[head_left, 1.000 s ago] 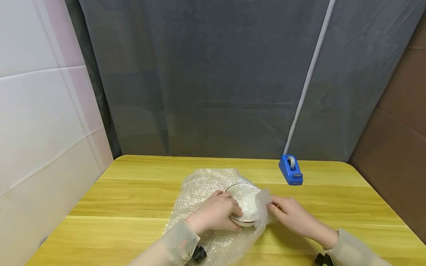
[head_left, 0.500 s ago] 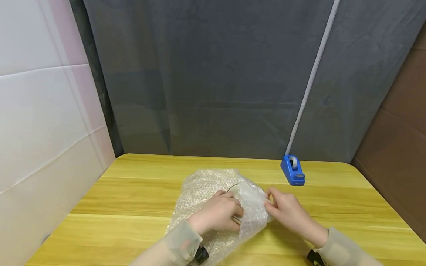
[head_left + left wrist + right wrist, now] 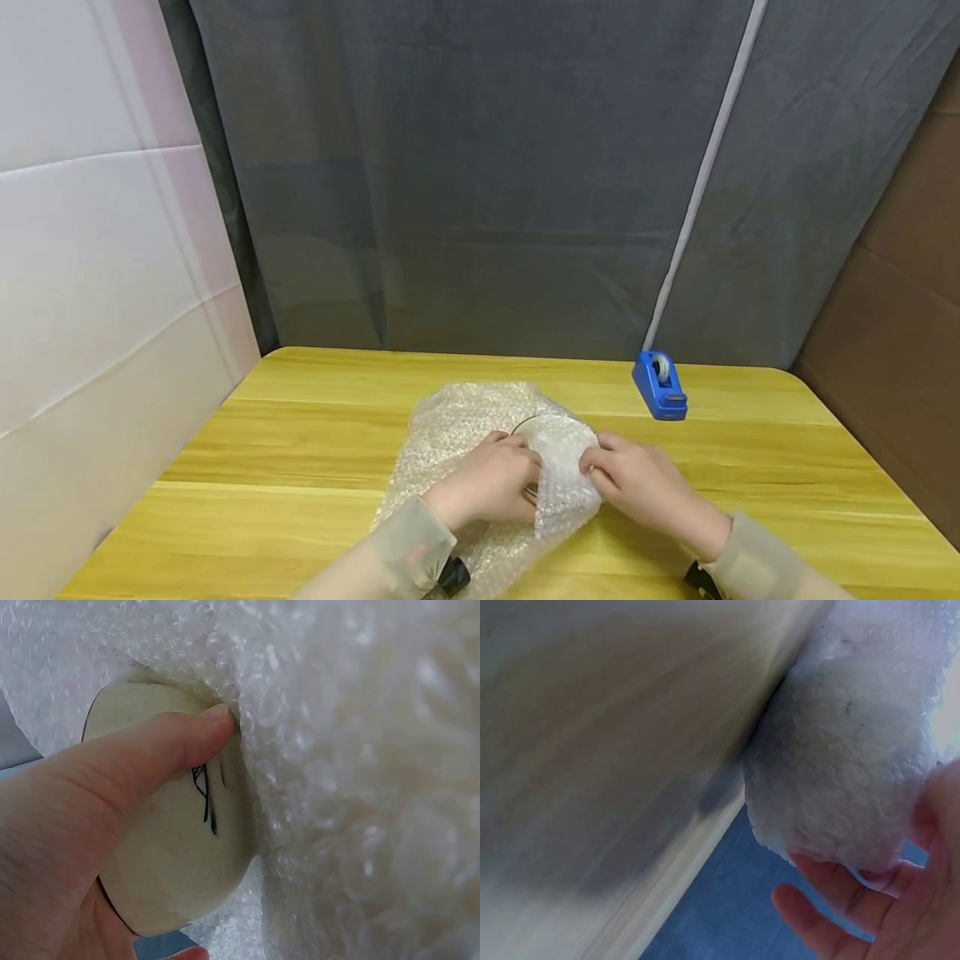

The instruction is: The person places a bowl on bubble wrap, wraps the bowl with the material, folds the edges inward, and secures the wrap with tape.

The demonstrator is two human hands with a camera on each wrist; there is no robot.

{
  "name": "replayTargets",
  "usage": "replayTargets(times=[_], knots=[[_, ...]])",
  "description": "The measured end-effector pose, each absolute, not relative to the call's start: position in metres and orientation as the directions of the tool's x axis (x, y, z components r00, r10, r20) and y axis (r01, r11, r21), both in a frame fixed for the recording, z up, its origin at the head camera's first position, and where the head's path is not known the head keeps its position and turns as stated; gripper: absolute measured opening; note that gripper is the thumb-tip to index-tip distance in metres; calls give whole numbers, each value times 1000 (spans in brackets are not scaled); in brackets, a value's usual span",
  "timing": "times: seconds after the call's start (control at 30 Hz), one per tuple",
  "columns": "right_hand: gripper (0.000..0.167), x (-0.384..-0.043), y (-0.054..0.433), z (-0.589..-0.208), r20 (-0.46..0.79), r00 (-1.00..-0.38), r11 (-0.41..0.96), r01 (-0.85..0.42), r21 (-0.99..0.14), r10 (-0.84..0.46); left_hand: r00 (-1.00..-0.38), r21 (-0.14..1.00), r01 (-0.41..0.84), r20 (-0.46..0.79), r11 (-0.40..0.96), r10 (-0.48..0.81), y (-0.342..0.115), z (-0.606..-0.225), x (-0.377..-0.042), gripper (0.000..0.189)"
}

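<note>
A cream ceramic bowl [image 3: 169,859] with a dark rim and dark painted lines stands on a sheet of bubble wrap [image 3: 442,433]. My left hand [image 3: 483,479] grips its near left side, the thumb on the outer wall and the other fingers over the rim. One side of the sheet is folded up over the right part of the bowl, so just a strip of the rim shows in the head view. At the right edge, my right hand [image 3: 645,487] holds this fold with curled fingers. The right wrist view shows the wrap [image 3: 832,765] close around the bowl's side.
A blue tape dispenser [image 3: 660,387] with a roll in it sits at the back right of the yellow wooden table [image 3: 300,417]. Behind the table hangs a dark grey curtain [image 3: 480,208]. A white panel stands left, a brown one right.
My right hand has brought the loose side of the bubble wrap leftward over the bowl, covering much of its opening, and its fingers now curl in over the edge. My left hand stays on the bowl.
</note>
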State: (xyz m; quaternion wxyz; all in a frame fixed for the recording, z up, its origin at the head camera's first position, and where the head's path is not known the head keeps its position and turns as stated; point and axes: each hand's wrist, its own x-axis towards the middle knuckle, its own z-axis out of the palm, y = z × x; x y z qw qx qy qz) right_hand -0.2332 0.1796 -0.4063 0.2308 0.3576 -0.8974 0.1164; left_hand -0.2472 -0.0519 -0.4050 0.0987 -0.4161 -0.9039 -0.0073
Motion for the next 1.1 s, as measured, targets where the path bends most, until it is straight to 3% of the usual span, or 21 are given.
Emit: replayTargets(times=[0.1, 0.37, 0.9, 1.1], knots=[[15, -231, 179, -404, 457, -664, 734, -679, -38, -591, -633, -61, 756, 184, 652, 752, -52, -405, -247, 25], [27, -230, 173, -401, 432, -628, 725, -681, 98, -648, -639, -61, 751, 186, 658, 747, -53, -404, -246, 26], [26, -231, 156, -400, 243, -741, 768, -639, 33, -626, -635, -103, 745, 191, 659, 748, -53, -406, -246, 25], [38, -230, 150, -392, 254, -694, 734, -669, 117, -674, -633, -116, 745, 191, 657, 751, -52, -405, -246, 14]])
